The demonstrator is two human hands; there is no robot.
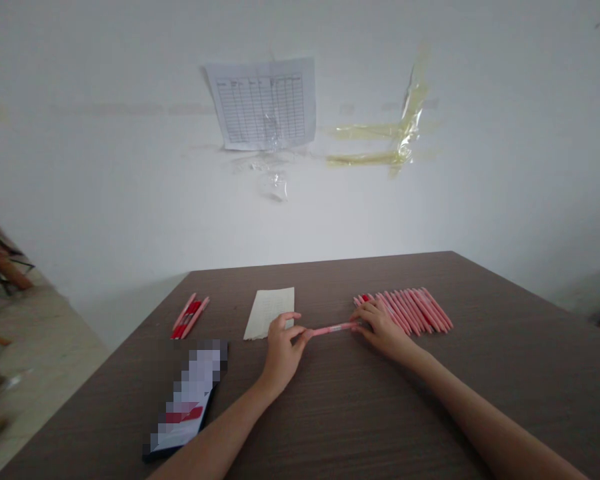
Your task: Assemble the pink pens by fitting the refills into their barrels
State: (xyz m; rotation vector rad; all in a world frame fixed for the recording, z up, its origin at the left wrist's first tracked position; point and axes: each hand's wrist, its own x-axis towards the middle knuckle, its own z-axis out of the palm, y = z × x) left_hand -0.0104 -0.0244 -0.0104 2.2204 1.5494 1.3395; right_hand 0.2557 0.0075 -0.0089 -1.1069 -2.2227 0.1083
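Observation:
A pink pen (331,329) lies level just above the brown table (360,400), held at both ends. My left hand (283,352) pinches its left end between thumb and fingers. My right hand (383,327) grips its right end, fingers curled. Directly behind my right hand a row of several pink pens (414,309) lies side by side on the table.
A small pile of pink and red pens (190,316) lies at the far left of the table. A white paper slip (271,312) sits behind my left hand. A dark flat package (187,402) lies at the near left. A printed sheet (264,101) hangs on the wall.

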